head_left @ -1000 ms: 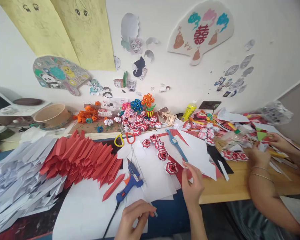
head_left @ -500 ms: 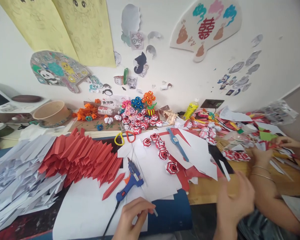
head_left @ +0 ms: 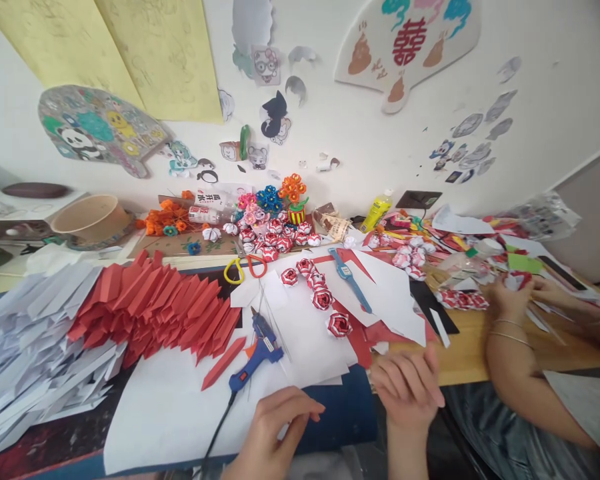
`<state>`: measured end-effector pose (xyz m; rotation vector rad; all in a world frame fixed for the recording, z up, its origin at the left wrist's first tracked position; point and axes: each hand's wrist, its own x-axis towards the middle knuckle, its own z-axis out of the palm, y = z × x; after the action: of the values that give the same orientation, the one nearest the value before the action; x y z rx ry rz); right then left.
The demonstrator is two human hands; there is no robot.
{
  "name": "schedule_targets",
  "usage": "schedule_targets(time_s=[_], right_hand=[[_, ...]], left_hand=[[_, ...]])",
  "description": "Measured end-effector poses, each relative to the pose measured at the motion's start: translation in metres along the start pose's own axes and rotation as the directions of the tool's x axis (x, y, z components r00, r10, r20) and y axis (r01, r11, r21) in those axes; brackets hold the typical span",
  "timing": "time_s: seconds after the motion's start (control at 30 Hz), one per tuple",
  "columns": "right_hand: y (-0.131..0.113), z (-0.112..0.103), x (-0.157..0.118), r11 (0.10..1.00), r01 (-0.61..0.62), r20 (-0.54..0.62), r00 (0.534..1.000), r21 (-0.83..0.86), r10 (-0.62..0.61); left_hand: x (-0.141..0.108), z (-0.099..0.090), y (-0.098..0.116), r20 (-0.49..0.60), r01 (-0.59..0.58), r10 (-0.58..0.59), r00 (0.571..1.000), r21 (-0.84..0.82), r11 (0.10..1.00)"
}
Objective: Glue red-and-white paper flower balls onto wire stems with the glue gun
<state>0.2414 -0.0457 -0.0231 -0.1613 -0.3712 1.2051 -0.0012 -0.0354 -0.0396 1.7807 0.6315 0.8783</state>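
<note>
Both hands empty: left hand [head_left: 275, 427] flat on thin, floppy white paper sheet [head_left: 180, 407] beside glue gun [head_left: 257, 350], right hand [head_left: 407, 387] open at table edge; light sheet, best pinched at 1 corner.

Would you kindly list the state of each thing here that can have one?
left hand: fingers curled, resting on white sheet
right hand: open, empty, at table edge
glue gun: lying on its side, cord attached
scissors: lying flat, blades hidden
red folded strips: stacked in a fanned row
paper roses: rolled, loose
paper bowl: upright
yellow bottle: tilted, capped
</note>
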Motion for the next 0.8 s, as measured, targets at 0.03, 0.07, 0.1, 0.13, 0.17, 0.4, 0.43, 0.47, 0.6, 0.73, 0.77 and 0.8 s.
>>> schedule_targets(time_s=[0.03, 0.07, 0.1, 0.13, 0.17, 0.4, 0.43, 0.47, 0.6, 0.73, 0.77, 0.8], right_hand=[[0.009, 0.005, 0.001, 0.994, -0.015, 0.046, 0.999, 0.112, 0.010], [0.016, 0.010, 0.002, 0.978, -0.037, 0.093, 0.996, 0.205, 0.018], [0.022, 0.014, 0.003, 0.959, -0.057, 0.140, 0.990, 0.277, 0.019], [0.027, 0.017, 0.004, 0.942, -0.077, 0.185, 0.983, 0.326, 0.017], [0.031, 0.020, 0.005, 0.930, -0.096, 0.226, 0.974, 0.354, 0.015], [0.042, 0.031, 0.006, 0.830, -0.246, 0.352, 0.934, 0.500, 0.064], [0.043, 0.031, 0.005, 0.812, -0.258, 0.370, 0.927, 0.523, 0.057], [0.044, 0.032, 0.005, 0.795, -0.270, 0.384, 0.922, 0.543, 0.051], [0.047, 0.033, 0.003, 0.774, -0.278, 0.387, 0.921, 0.568, 0.047], [0.052, 0.030, 0.003, 0.793, -0.288, 0.411, 0.910, 0.537, 0.052], [0.053, 0.029, 0.003, 0.794, -0.291, 0.416, 0.908, 0.533, 0.053], [0.054, 0.028, 0.002, 0.799, -0.283, 0.415, 0.909, 0.530, 0.047]], left_hand=[[0.002, 0.000, 0.003, -0.001, -0.005, 0.005, 1.000, 0.013, 1.000], [0.004, 0.000, 0.006, -0.003, -0.011, 0.011, 1.000, 0.026, 1.000], [0.006, 0.000, 0.009, -0.007, -0.019, 0.020, 1.000, 0.037, 0.999], [0.009, 0.000, 0.012, -0.014, -0.028, 0.028, 1.000, 0.046, 0.999], [0.011, 0.000, 0.014, -0.022, -0.040, 0.041, 0.999, 0.055, 0.998], [0.031, 0.006, 0.032, -0.112, -0.059, 0.072, 0.991, 0.119, 0.991], [0.033, 0.008, 0.034, -0.126, -0.056, 0.072, 0.989, 0.130, 0.990], [0.035, 0.010, 0.035, -0.139, -0.051, 0.069, 0.988, 0.134, 0.990], [0.042, 0.021, 0.039, -0.185, -0.056, 0.070, 0.980, 0.081, 0.995], [0.048, 0.033, 0.040, -0.264, -0.080, 0.091, 0.960, 0.052, 0.995], [0.049, 0.035, 0.039, -0.284, -0.080, 0.091, 0.955, 0.051, 0.996], [0.049, 0.037, 0.039, -0.306, -0.075, 0.085, 0.948, 0.046, 0.996]])
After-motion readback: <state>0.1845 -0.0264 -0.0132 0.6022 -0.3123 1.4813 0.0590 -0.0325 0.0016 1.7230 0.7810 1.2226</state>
